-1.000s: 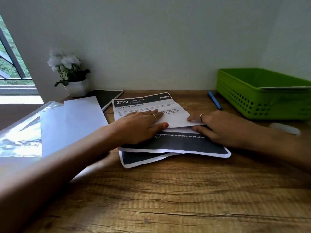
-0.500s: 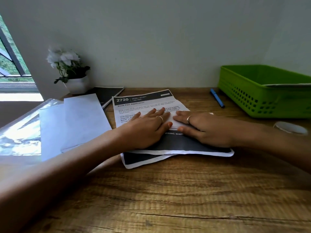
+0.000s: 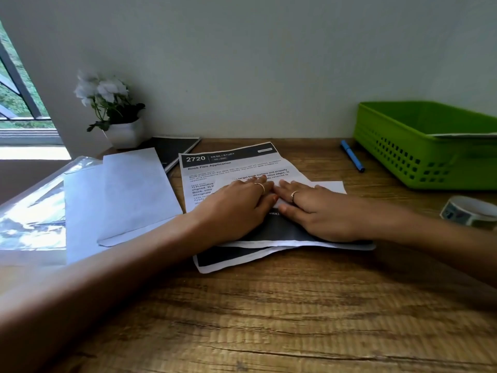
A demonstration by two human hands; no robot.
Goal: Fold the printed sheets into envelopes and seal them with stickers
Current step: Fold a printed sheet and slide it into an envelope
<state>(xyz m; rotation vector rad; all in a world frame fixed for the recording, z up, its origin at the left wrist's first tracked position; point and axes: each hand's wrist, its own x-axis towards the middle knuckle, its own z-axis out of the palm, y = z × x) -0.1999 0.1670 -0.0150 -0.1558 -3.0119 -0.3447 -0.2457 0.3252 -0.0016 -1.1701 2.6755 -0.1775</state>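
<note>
A printed sheet (image 3: 236, 162) with a black header reading "2720" lies in the middle of the wooden desk (image 3: 269, 313), on top of another printed sheet (image 3: 215, 261) whose corner sticks out below. A white folded flap (image 3: 329, 186) of the top sheet lies across its middle. My left hand (image 3: 236, 208) and my right hand (image 3: 317, 211) lie side by side on the fold, fingers straight, pressing flat, fingertips nearly touching. A roll of stickers (image 3: 469, 211) sits at the right edge.
White envelopes (image 3: 134, 195) and a clear plastic sleeve (image 3: 29, 211) lie at the left. A black notebook (image 3: 174, 149) and a potted white flower (image 3: 113, 111) stand at the back left. A blue pen (image 3: 352, 156) lies beside a green basket (image 3: 430, 154) at the back right.
My right hand slid left across the folded flap until it met my left hand. The view tilted slightly, bringing the sticker roll further into sight.
</note>
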